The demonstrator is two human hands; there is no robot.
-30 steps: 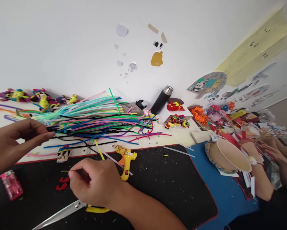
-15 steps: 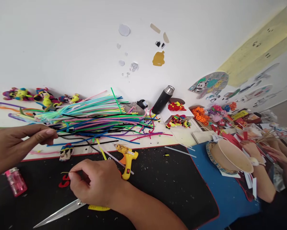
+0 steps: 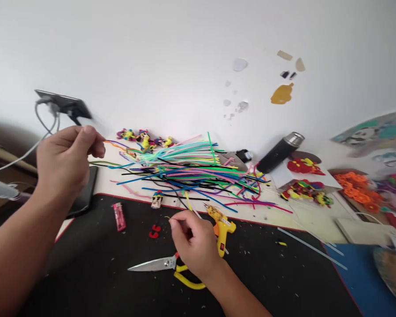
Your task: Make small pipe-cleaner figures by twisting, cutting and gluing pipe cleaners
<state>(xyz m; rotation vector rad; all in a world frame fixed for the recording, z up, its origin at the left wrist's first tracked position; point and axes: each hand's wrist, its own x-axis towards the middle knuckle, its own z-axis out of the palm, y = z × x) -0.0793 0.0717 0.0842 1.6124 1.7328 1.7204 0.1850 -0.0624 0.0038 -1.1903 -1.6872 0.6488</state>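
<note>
My left hand [image 3: 68, 154] is raised at the left, thumb and fingers pinched together; what it holds, if anything, is too small to make out. My right hand [image 3: 196, 240] pinches a short thin wire [image 3: 167, 217] whose end sticks out at the fingertips. Under and beside it lie scissors [image 3: 154, 264] with yellow handles, and a yellow glue gun [image 3: 222, 226] is just behind. Two small red curled pieces [image 3: 154, 231] rest on the black mat [image 3: 95, 264]. A small white figure head [image 3: 157, 199] sits at the mat's back edge.
Behind the mat lies a pile of coloured pipe cleaners [image 3: 191, 163]. A pink lighter [image 3: 119, 216], a black thermos [image 3: 279, 154], glue sticks [image 3: 312, 247], small figures [image 3: 145, 137] and a propped tablet [image 3: 64, 103] with cables stand around.
The view has swung left, bringing the tablet in and taking the other person's hands out. My left hand has risen and moved farther from the figure head; my right hand keeps its pinch.
</note>
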